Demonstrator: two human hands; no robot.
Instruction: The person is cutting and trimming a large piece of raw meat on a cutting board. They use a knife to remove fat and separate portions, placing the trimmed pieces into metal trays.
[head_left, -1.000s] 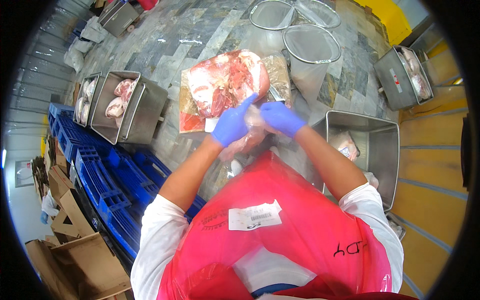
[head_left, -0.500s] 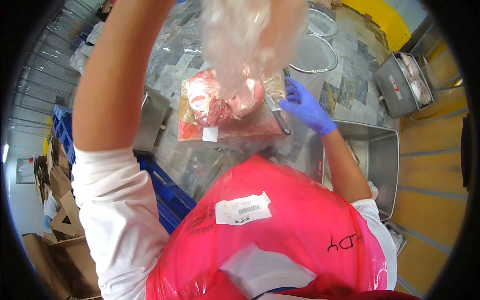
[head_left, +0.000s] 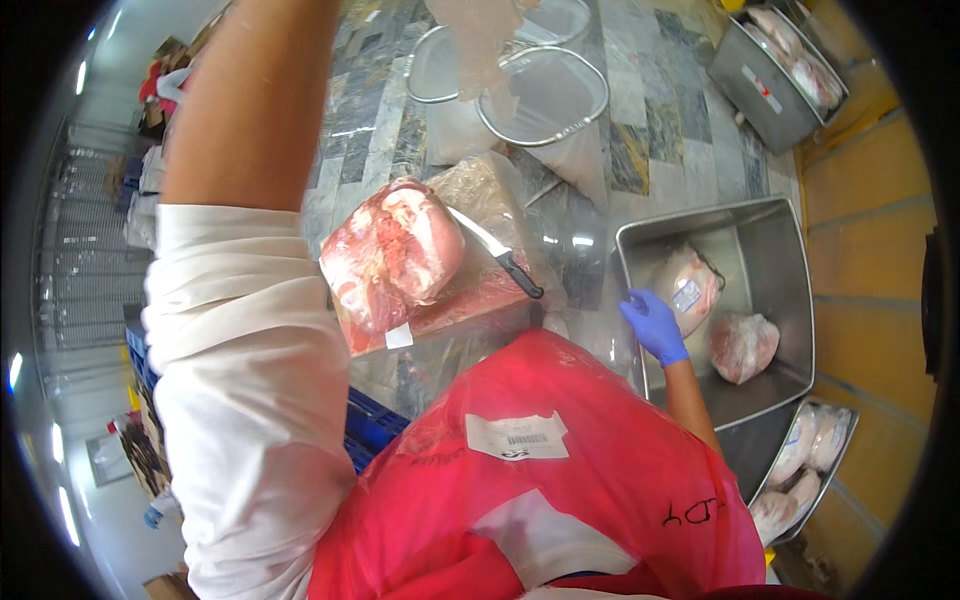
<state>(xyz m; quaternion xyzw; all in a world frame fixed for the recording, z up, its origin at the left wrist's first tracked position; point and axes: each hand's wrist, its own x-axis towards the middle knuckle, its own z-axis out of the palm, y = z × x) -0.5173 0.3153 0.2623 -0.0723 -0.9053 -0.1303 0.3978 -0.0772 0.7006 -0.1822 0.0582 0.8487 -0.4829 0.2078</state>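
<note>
My left forearm [head_left: 245, 110] reaches up past the top edge, so my left hand is out of view. A crumpled clear plastic bag [head_left: 478, 45] hangs into the top of the picture. My right hand [head_left: 655, 326], in a blue glove, is over the left rim of a steel tub [head_left: 720, 212]; its fingers are slightly bent and apart, with nothing seen in them. Inside the tub lie two bagged pieces of meat [head_left: 690, 285] [head_left: 743, 348]. A large raw piece of meat [head_left: 395, 250] rests on a plastic-covered board [head_left: 470, 320]. Beside it lies a black-handled knife [head_left: 512, 265].
Bag-lined hoops [head_left: 545, 100] stand beyond the board. Another steel tub [head_left: 765, 95] of bagged meat is at the far right, and a further tub of bagged meat [head_left: 800, 460] at the near right. A blue pallet [head_left: 375, 425] lies below my left arm.
My view has shifted to the right. My right hand has drawn back from beside the knife to the tub's rim. The plastic bag has moved up, away from the meat.
</note>
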